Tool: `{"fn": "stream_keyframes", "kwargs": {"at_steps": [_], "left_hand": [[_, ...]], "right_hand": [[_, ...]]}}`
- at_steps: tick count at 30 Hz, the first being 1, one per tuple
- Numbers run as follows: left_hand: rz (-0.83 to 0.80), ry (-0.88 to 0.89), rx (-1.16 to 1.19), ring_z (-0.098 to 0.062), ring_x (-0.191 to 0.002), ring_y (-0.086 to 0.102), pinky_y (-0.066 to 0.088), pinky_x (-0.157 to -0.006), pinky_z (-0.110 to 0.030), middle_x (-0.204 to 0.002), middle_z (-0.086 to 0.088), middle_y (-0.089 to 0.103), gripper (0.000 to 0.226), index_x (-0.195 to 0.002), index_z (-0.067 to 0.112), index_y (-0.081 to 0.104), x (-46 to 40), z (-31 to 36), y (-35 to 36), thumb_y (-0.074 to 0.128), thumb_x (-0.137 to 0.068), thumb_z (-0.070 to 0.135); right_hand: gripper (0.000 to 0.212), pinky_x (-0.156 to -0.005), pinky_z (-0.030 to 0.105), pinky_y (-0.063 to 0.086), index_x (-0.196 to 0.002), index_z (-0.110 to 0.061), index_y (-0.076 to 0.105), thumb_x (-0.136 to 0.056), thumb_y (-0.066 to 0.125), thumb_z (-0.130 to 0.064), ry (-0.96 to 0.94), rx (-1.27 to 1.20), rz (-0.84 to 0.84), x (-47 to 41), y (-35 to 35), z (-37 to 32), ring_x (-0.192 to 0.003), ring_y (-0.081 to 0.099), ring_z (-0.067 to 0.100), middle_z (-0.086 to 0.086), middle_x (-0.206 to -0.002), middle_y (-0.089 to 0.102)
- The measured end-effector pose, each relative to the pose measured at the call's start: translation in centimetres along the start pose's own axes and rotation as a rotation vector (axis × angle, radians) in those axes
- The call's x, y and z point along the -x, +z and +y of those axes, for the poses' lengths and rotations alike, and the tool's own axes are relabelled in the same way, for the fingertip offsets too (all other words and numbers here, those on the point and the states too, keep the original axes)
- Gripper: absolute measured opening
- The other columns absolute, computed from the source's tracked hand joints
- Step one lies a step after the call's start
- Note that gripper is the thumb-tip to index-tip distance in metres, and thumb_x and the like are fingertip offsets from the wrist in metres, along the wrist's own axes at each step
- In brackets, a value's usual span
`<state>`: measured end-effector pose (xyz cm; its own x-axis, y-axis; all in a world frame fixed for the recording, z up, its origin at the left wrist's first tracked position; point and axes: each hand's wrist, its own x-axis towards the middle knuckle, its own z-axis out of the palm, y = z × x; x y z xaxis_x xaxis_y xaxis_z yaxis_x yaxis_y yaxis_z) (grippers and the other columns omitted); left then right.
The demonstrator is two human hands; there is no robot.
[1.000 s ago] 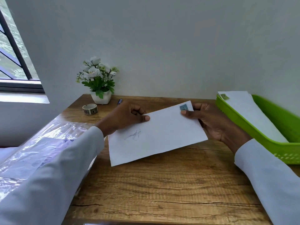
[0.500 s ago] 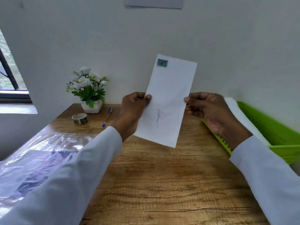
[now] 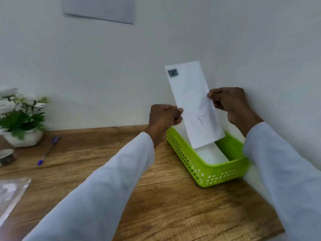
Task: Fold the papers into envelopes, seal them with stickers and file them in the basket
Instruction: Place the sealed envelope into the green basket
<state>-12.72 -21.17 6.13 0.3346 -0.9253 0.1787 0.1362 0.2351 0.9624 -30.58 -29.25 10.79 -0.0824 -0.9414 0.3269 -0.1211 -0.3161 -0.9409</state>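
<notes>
I've got the folded white paper envelope (image 3: 194, 105) upright over the lime-green perforated plastic basket (image 3: 211, 173), which sits at 3 o'clock on the wooden table (image 3: 156, 197). My left hand (image 3: 164, 119) pinches its left edge w/ curled fingers, and my right hand (image 3: 229, 103) pinches the right edge the same way. The small grey sticker (image 3: 173, 72) is at the top corner. The bottom edge hangs just above the white envelopes (image 3: 211, 153) already filed. Best approach, I reckon: keep both pinches light and level, lower straight down, lay it flush on the stack, and don't crease it on the basket wall at 6 o'clock.
</notes>
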Motion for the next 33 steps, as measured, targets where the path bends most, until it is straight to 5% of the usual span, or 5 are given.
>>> {"fn": "stream_keyframes", "kwargs": {"at_steps": [5, 10, 18, 29, 33], "left_hand": [[-0.022, -0.048, -0.203, -0.009, -0.044, 0.057, 0.048, -0.046, -0.019, -0.058, -0.007, 0.067, 0.014, -0.071, -0.007, 0.069, -0.1, -3.1, 0.3, 0.08, -0.074, 0.001], [0.004, 0.048, -0.41, -0.019, -0.063, 0.069, 0.054, -0.063, -0.035, -0.065, -0.006, 0.071, 0.019, -0.065, 0.0, 0.069, 0.3, -4.6, 0.6, 0.085, -0.064, 0.009], [0.051, 0.054, -0.373, -0.01, -0.04, 0.032, 0.03, -0.056, -0.026, -0.04, 0.008, 0.035, 0.049, -0.047, 0.015, 0.038, 0.1, -5.4, 1.2, 0.068, -0.085, 0.02], [0.199, 0.063, -0.411, -0.008, -0.046, 0.056, 0.052, -0.054, -0.027, -0.052, 0.004, 0.064, 0.028, -0.05, 0.009, 0.064, -0.2, -5.6, 1.2, 0.089, -0.061, 0.015], [0.192, 0.145, -0.492, -0.001, -0.053, 0.056, 0.039, -0.053, -0.019, -0.054, 0.008, 0.063, 0.022, -0.059, 0.007, 0.071, 0.2, -5.3, 1.1, 0.087, -0.065, 0.02]], "right_hand": [[0.011, -0.078, 0.036, 0.058, -0.08, -0.01, 0.078, -0.072, 0.079, -0.004, -0.108, 0.365, 0.03, -0.8, 0.0, 3.7, -0.076, 0.069, 0.02, 0.005, -0.079, 0.074], [0.009, -0.078, 0.036, 0.057, -0.081, -0.007, 0.077, -0.072, 0.079, -0.006, -0.136, 0.617, 0.018, 0.4, 0.0, 5.6, -0.079, 0.07, 0.026, 0.009, -0.084, 0.075], [0.008, -0.071, 0.042, 0.059, -0.071, 0.002, 0.072, -0.066, 0.077, -0.001, -0.104, 0.757, -0.069, 1.5, -1.3, 6.5, -0.058, 0.063, 0.026, 0.012, -0.06, 0.068], [0.008, -0.071, 0.031, 0.055, -0.072, -0.01, 0.071, -0.068, 0.078, -0.008, -0.112, 1.032, -0.163, 2.4, -1.8, 7.2, -0.076, 0.07, 0.029, 0.002, -0.06, 0.062], [0.02, -0.07, 0.028, 0.046, -0.08, -0.013, 0.071, -0.068, 0.084, -0.021, -0.138, 1.027, -0.156, 2.6, -1.6, 7.1, -0.087, 0.066, 0.028, 0.007, -0.085, 0.072]]}}
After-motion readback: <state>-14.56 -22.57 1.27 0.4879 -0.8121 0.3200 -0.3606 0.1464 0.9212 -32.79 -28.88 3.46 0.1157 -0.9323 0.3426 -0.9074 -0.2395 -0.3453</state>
